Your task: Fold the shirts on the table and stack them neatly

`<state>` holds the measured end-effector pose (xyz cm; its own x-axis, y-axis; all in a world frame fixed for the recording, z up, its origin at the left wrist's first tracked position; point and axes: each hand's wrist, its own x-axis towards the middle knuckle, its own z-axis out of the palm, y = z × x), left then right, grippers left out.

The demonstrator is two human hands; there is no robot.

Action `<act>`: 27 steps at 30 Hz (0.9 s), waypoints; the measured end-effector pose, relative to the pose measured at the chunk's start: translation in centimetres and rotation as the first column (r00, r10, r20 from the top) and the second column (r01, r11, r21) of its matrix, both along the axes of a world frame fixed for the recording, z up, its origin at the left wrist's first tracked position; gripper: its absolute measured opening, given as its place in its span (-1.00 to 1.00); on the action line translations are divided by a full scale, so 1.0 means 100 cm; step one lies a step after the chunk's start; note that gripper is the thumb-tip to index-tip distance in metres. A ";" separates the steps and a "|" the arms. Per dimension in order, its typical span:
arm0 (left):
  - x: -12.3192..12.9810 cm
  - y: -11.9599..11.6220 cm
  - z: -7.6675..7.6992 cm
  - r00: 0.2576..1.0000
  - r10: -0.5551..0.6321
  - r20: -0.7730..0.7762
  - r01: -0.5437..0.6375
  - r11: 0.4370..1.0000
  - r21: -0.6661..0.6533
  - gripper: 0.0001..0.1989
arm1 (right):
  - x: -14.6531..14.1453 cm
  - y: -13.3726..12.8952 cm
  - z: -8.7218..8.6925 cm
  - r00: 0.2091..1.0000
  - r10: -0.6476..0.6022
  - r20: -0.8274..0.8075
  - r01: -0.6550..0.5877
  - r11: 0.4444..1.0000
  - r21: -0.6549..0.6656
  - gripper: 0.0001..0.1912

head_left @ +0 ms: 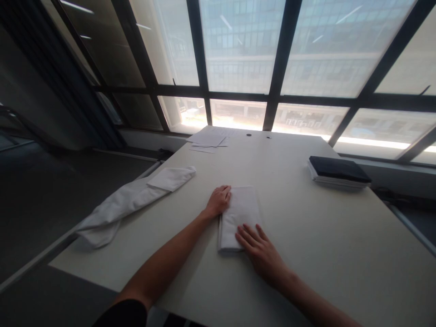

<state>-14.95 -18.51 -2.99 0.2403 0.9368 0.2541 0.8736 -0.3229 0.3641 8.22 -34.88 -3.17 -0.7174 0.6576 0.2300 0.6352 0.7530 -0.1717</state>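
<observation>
A white cloth point(241, 206), folded into a neat upright rectangle, lies flat on the white table in front of me. My left hand point(219, 200) rests along its upper left edge, fingers lying over the border. Spread across the lower right part of the cloth is my right hand point(256, 247), palm down with the fingers apart. The underside of the left hand and its thumb are hidden. Layered folds show at the cloth's lower left edge.
On the table point(289, 218), a crumpled long white cloth point(132, 200) lies at the left edge. Papers point(211, 138) are at the far left corner. A folded stack with a dark top piece point(339, 169) sits at right. Windows stand beyond the far edge.
</observation>
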 end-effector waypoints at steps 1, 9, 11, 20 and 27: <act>-0.001 -0.001 0.002 0.999 0.010 0.030 -0.011 0.999 0.031 -0.60 | 0.009 0.000 -0.001 1.000 -0.019 -0.004 0.019 1.000 0.000 -0.22; 0.007 -0.021 0.008 0.985 0.162 0.058 -0.159 0.986 -0.047 -0.57 | 0.115 0.030 -0.016 0.683 -0.606 -0.408 0.622 0.775 -0.110 -0.59; 0.015 -0.025 0.009 0.985 0.113 0.132 -0.112 0.994 -0.013 -0.62 | 0.127 0.038 -0.016 0.477 -0.705 -0.525 0.715 0.659 -0.235 -0.61; 0.036 -0.043 -0.002 0.920 -0.379 -0.098 0.380 0.925 -0.015 -0.44 | 0.122 0.039 0.002 0.007 -0.871 -0.490 0.450 0.441 -0.776 -0.41; 0.035 -0.040 -0.013 0.913 -0.375 -0.162 0.371 0.927 -0.058 -0.41 | 0.128 0.042 0.013 -0.108 -0.903 -0.416 0.133 0.401 -0.906 -0.58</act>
<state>-11.46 -22.52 -4.29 0.6101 0.7766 0.1569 0.7403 -0.6294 0.2362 21.00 -30.72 -1.84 0.3917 0.8765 -0.2798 -0.1374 -0.2450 -0.9597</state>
